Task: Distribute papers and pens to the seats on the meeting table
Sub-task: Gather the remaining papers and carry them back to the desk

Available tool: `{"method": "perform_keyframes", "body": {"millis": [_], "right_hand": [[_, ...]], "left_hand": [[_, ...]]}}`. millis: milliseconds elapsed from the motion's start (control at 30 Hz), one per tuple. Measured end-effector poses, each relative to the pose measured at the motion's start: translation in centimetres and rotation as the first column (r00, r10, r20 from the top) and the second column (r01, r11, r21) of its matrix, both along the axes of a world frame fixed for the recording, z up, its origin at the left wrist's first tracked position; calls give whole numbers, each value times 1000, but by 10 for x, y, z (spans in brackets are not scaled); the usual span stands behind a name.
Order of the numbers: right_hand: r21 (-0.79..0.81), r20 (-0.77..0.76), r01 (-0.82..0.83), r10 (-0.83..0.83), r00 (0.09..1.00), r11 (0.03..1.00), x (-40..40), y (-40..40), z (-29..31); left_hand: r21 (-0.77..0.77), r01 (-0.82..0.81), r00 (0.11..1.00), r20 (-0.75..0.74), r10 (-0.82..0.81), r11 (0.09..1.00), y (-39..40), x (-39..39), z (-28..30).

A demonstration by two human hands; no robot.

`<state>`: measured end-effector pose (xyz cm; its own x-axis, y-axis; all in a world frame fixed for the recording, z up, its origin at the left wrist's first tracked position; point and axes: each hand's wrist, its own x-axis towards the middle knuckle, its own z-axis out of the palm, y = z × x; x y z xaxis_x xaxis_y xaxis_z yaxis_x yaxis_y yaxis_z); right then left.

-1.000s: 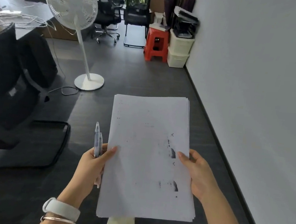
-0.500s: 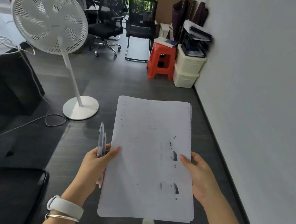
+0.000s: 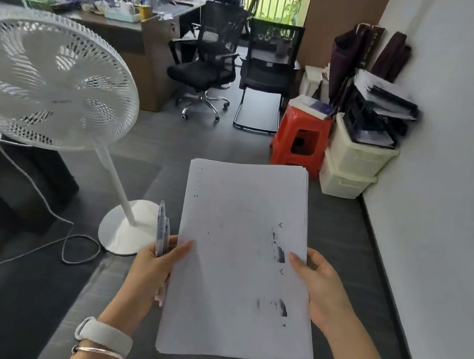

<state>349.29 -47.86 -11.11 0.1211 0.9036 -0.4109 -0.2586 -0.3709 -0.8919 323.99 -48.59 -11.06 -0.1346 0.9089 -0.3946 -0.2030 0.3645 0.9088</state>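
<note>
The papers [image 3: 241, 255] were held at their two long edges, well above the floor. The left hand [image 3: 150, 275] was curled round the left edge, thumb laid flat on the top sheet; the fingers beneath were hidden by the stack. In the same hand two pens [image 3: 161, 234] were gripped upright beside the paper's edge, their clear barrels standing above the knuckles and their lower ends mostly covered by the palm. The right hand [image 3: 319, 288] was closed on the right edge, thumb on top, the other fingers out of sight underneath. The sheets were thin, white and slightly fanned at the corners; grey smudges and faint print were seen on the top one, too blurred to be read. A pale band [image 3: 104, 337] and a thin metal bangle [image 3: 99, 351] were worn on the left wrist, and both forearms were cut off by the lower edge.

Left of the left hand a white fan [image 3: 51, 80] stood on a round base, its grille cut off at the frame's edge and its cord looped on the dark floor. Beyond the papers a red plastic stool [image 3: 300, 136] was seen, a book on top of it. To its right two cream bins [image 3: 356, 162] were stacked against the wall, with blurred dark trays above. Farther off stood two black mesh chairs [image 3: 212, 61]. No meeting table could be made out.
</note>
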Motion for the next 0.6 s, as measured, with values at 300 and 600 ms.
{"method": "perform_keyframes", "body": {"millis": [300,600], "right_hand": [[-1,-23,-69,69,997,998,-29,299,-18],[25,-15,-117,118,993,993,-80,593,4]], "left_hand": [[0,-85,995,-45,85,996,288,-34,-34],[27,-179,984,8,179,983,566,-78,-10]]}}
